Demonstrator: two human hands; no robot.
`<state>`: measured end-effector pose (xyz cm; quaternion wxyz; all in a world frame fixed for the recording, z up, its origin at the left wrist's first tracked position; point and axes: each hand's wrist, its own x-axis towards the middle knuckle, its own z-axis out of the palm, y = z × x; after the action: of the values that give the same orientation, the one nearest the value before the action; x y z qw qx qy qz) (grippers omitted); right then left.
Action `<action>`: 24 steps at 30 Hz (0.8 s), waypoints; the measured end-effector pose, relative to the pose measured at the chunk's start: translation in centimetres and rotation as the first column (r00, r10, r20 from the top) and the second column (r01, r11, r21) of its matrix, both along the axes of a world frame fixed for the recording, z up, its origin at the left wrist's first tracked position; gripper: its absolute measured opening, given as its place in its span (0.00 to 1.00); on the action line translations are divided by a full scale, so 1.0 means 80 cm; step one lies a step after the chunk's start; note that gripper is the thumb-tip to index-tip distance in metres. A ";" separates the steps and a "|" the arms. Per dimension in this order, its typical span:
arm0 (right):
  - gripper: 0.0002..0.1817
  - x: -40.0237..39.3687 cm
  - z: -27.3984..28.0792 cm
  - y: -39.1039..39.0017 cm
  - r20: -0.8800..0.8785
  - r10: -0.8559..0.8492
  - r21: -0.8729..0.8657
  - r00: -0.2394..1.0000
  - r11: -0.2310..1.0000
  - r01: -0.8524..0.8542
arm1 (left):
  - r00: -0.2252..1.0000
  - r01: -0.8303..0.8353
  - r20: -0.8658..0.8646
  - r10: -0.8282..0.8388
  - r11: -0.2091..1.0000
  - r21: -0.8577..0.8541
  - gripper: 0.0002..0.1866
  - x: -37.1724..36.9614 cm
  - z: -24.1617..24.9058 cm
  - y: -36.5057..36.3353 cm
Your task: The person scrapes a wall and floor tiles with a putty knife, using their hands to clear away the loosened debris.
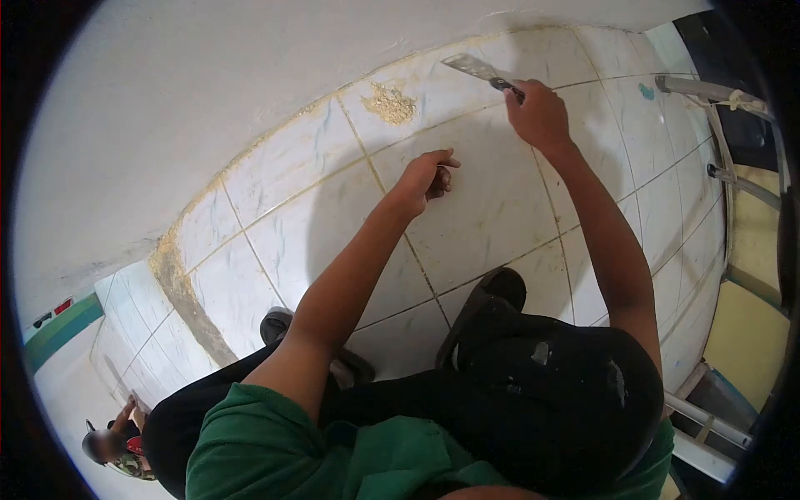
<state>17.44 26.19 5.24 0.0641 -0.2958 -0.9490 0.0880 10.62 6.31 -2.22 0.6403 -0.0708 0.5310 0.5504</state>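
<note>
My right hand [540,115] is closed around the dark handle of a putty knife [472,66]. Its flat metal blade points left, over the white tiles close to the wall base. My left hand [431,180] hovers above the tiled floor [475,192], fingers loosely bent and apart, with nothing visible in it. Between the left hand and the wall lies a small heap of yellowish crumbs [389,103]. A thin yellowish line of residue [275,133] runs along the joint between floor and wall.
A pale wall [208,75] rises along the far side. Ladder legs [708,87] stand at the right, with a yellow panel [746,337] beyond. At left is a bare grey strip [187,296] beside the tiles. Another person [117,446] is at the lower left.
</note>
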 end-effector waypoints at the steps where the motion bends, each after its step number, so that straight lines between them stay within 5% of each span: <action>1: 0.14 0.005 0.004 0.011 0.003 -0.018 -0.034 1.000 0.999 0.018 | 1.000 0.003 -0.002 -0.003 1.000 0.004 0.15 0.001 -0.001 0.000; 4: 0.15 0.026 -0.021 0.076 -0.174 0.074 -0.020 0.982 0.997 -0.079 | 1.000 0.011 -0.015 -0.010 1.000 0.009 0.15 0.000 -0.002 -0.001; 7: 0.17 0.025 0.001 0.106 -0.012 -0.195 -0.511 0.981 0.844 0.162 | 1.000 0.007 -0.015 -0.006 1.000 0.015 0.14 0.000 -0.003 0.000; 13: 0.14 0.023 -0.048 0.135 -0.077 -0.498 -0.807 0.864 0.540 0.239 | 1.000 0.017 -0.014 -0.016 0.999 0.034 0.15 0.002 -0.008 0.001; 19: 0.17 -0.012 -0.091 0.144 -0.083 -0.469 -0.402 0.879 0.823 0.401 | 1.000 0.019 0.003 -0.019 1.000 0.016 0.15 0.007 -0.008 0.004; 24: 0.15 -0.012 -0.081 0.093 -0.073 -0.381 -0.357 0.922 0.873 0.333 | 1.000 0.009 0.004 -0.009 1.000 0.016 0.14 0.008 0.001 0.010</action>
<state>16.52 33.65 -1.26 0.0945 -0.4657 -0.8416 0.2567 11.30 7.08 -2.12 0.6446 -0.0643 0.5254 0.5516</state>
